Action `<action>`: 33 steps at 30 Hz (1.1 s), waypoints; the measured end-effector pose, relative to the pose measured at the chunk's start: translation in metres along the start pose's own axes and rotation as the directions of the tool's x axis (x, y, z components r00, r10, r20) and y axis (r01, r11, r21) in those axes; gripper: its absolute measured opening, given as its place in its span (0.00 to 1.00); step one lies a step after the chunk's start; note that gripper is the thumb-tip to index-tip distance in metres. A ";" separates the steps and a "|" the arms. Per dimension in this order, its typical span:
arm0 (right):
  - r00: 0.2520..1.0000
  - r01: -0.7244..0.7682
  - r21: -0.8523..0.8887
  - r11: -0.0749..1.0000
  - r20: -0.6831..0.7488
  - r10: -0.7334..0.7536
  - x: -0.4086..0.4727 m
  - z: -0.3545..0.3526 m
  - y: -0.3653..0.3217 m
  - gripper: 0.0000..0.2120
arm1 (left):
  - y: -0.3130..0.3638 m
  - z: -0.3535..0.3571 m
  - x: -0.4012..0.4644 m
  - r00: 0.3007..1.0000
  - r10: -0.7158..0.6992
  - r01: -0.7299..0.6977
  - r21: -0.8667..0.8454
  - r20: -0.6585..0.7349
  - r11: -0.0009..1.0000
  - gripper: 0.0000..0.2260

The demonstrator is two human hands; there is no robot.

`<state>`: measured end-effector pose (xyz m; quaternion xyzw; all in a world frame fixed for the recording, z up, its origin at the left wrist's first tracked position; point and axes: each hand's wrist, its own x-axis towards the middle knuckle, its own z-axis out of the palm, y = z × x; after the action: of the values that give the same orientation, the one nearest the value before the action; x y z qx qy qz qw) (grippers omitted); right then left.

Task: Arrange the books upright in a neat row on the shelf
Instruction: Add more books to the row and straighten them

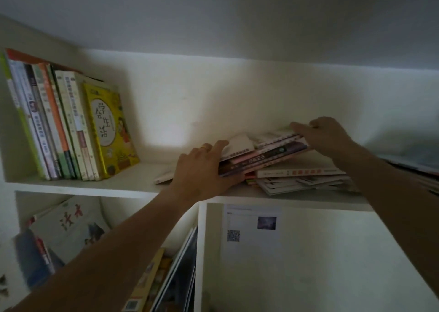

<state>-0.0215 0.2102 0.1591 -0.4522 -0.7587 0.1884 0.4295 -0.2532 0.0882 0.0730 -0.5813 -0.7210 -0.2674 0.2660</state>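
At the far left of the white shelf (95, 188), a row of books (54, 126) is being kept upright, spines facing out and leaning slightly to the left. The row is being closed on its right by a yellow book (109, 131), whose illustrated cover is being shown toward the room. A bare stretch of shelf board is being left between this row and the rest. A thin pale book (164, 175) is lying flat just left of the left hand (204, 169).

The left hand is being pressed against the left end of a loose pile of books (273, 159), its fingers wrapped over the top edges and its thumb tucked under the lower spines, so that the upper books of the pile are being gripped. These upper books are being tilted, left ends lower than right ends. The right hand (325, 136) is being laid over the far right corner of the same pile, its fingers curled down over the topmost books. The lower books of the pile are lying flat on the shelf, fanned out untidily toward the right.

Below the shelf, more books (61, 240) are being stored at a slant in the left compartment, and a printed sheet (251, 226) is being displayed on the back wall of the right compartment.
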 end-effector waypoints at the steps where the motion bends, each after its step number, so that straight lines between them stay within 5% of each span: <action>1: 0.999 0.032 -0.021 0.999 0.013 -0.032 0.000 0.007 0.000 0.30 | 0.002 0.000 0.000 1.000 0.001 -0.001 -0.043 0.005 0.999 0.41; 3: 0.990 0.119 -0.093 0.989 0.082 -0.111 -0.003 0.023 -0.002 0.22 | 0.006 -0.001 0.002 1.000 -0.004 0.006 -0.130 0.018 0.992 0.41; 6: 0.963 0.162 -0.100 0.982 0.234 -0.135 -0.007 0.043 -0.010 0.23 | 0.008 -0.003 0.004 0.999 0.007 -0.009 -0.060 -0.034 0.998 0.39; 10: 0.994 0.019 -0.100 0.995 0.106 -0.009 0.008 0.041 -0.008 0.27 | 0.004 -0.003 0.008 0.996 0.035 -0.027 0.107 -0.080 0.994 0.40; 15: 0.973 -0.200 0.312 0.929 0.172 0.151 0.025 0.041 -0.011 0.37 | -0.003 -0.003 0.010 1.000 0.006 -0.006 0.068 0.007 0.998 0.44; 20: 0.986 -0.117 0.556 0.823 0.165 0.029 0.021 0.057 -0.038 0.24 | -0.022 -0.016 0.015 0.999 0.005 -0.003 0.057 -0.034 0.998 0.44; 27: 0.929 -0.115 0.877 0.466 0.261 -0.262 0.009 0.118 -0.124 0.20 | -0.081 -0.065 0.009 0.920 -0.224 0.187 -0.142 -0.322 0.972 0.30; 30: 0.893 -0.076 0.858 0.508 0.285 -0.349 0.004 0.143 -0.160 0.21 | -0.101 -0.085 0.013 0.891 -0.366 0.290 -0.283 -0.270 0.914 0.29; 33: 0.870 0.041 0.787 0.616 0.275 -0.410 -0.006 0.173 -0.185 0.38 | -0.121 -0.086 0.002 0.879 -0.408 0.281 -0.422 -0.247 0.862 0.35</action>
<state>-0.2590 0.1270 0.1842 -0.0748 -0.7353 0.5256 0.4212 -0.3655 0.0078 0.1262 -0.4281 -0.6954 -0.5362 0.2134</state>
